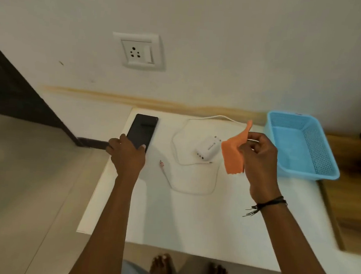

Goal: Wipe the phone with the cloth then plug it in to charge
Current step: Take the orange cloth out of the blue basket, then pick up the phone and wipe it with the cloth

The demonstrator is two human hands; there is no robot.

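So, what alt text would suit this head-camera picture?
A person's left hand grips the near end of a flat black phone on a white tabletop while the right hand holds up a small orange cloth. Between them lie a white charger block and white cable; a blue plastic mesh basket stands to the right, a white wall socket above.

On the table (168, 218), phone (142, 130) lies left of charger (208, 149), basket (301, 145) right.

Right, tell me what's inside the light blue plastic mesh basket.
The light blue plastic mesh basket shows only its bare floor and perforated walls; no object is visible inside. Its near wall hides a thin strip of floor.
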